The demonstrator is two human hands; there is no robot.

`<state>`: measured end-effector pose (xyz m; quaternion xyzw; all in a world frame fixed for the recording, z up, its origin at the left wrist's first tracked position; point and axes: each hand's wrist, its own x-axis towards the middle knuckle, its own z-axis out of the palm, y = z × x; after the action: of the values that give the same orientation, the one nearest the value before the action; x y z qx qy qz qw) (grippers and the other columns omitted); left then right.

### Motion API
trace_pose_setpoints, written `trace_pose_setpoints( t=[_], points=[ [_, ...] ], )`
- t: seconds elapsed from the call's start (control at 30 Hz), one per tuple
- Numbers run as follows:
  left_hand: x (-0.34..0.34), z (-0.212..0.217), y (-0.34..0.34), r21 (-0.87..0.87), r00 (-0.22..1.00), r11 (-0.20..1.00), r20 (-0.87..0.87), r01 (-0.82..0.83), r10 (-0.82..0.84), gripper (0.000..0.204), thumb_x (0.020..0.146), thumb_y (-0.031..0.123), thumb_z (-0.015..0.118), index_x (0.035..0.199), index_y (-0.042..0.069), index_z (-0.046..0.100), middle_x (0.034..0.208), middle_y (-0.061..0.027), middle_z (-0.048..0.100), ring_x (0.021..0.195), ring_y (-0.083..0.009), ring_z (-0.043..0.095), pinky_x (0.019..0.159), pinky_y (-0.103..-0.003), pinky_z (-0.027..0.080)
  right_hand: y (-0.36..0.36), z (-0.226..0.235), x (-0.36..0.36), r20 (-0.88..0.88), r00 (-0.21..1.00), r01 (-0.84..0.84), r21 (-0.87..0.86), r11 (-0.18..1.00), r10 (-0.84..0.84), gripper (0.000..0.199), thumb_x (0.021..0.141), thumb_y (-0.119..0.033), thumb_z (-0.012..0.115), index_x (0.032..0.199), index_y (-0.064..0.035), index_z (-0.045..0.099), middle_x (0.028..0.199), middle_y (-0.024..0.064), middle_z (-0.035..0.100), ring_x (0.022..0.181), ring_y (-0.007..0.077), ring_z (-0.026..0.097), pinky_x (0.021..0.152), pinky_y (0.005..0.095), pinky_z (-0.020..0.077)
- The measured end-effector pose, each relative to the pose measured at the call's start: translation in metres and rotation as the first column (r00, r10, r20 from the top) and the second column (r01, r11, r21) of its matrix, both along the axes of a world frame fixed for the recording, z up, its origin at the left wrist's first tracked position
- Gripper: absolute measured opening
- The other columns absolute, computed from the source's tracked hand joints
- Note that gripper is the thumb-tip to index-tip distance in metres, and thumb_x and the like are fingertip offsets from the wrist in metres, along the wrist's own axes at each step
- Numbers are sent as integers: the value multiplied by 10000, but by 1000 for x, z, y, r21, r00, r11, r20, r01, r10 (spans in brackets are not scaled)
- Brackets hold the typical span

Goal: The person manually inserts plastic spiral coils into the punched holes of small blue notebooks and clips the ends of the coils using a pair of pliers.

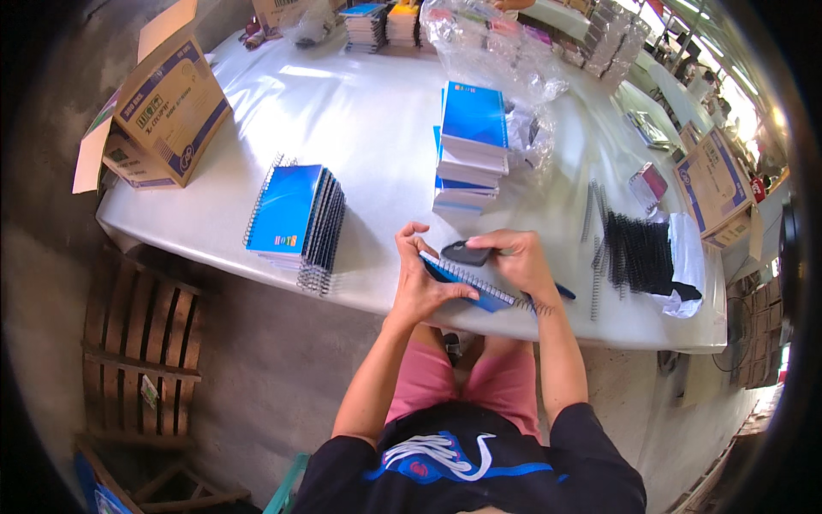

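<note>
At the near edge of the white-covered table [360, 128], the left hand [421, 278] clasps a blue-covered spiral-bound notebook [467, 287], thumb across the cover and fingers raised along the wire spine. The right hand [521, 261] is closed around a small dark hand tool [467, 253], apparently pliers, whose tip meets the spine; the exact contact point is too small to confirm. The notebook is held tilted just above the table edge, over the person's lap. Toward the left side lies a fanned stack of blue spiral notebooks [295, 218]. Behind the hands stands a taller pile of blue-covered pads [471, 146]. A heap of black wire binding coils [638, 253] rests near the right edge. An open cardboard box [167, 107] sits on the far left corner.
</note>
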<state>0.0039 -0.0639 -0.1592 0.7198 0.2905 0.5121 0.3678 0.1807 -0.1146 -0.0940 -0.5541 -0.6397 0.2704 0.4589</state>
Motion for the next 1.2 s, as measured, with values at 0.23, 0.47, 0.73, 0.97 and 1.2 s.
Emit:
trace_pose_setpoints(
  t=[0.23, 0.47, 0.73, 0.97, 1.2],
  points=[
    [-1, 0, -4, -71, 999, 997, 11, 44, -43, 1027, 390, 386, 950, 1066, 12, 273, 1101, -135, 305, 910, -198, 431, 811, -330, 441, -1, 14, -14, -373, 905, -231, -31, 972, 203, 373, 651, 133, 584, 946, -40, 732, 885, 105, 717, 819, 138, 657, 776, 262, 503],
    [-1, -5, -2, -125, 998, 990, 32, 61, -57, 925, 488, 356, 920, 1075, 30, 284, 1133, -137, 307, 1000, -228, 408, 872, -340, 417, 6, 13, -4, 62, 998, 27, -71, 997, -23, 366, 674, 103, 575, 973, -49, 722, 901, 127, 708, 858, 190, 673, 762, 279, 508],
    [-13, 19, -19, -455, 881, 833, 467, 313, -76, 193, 837, 52, 683, 975, 46, 549, 919, -16, 581, 832, -88, 518, 770, -212, 413, -77, -5, 37, 734, 510, 646, 18, 764, -449, 598, 845, -230, 614, 1399, -142, 407, 1412, 138, 407, 1274, 332, 407, 1028, 551, 309],
    [-7, 8, -21, -364, 776, 892, 630, 267, 25, 199, 794, -3, 715, 895, 53, 552, 923, -48, 597, 866, -105, 549, 773, -239, 447, -125, -49, 8, 739, 486, 596, 111, 795, -467, 478, 944, -337, 470, 1378, -141, 430, 1298, 121, 460, 1196, 346, 403, 1005, 539, 296],
    [-4, 7, -30, -341, 834, 933, 544, 116, 95, 262, 713, -90, 754, 811, 36, 547, 878, -84, 607, 801, -119, 572, 726, -235, 479, -117, 20, -37, 319, 817, 440, 193, 877, -480, 426, 877, -268, 611, 1292, -198, 548, 1168, 133, 495, 1082, 304, 442, 960, 437, 322]
  ],
)
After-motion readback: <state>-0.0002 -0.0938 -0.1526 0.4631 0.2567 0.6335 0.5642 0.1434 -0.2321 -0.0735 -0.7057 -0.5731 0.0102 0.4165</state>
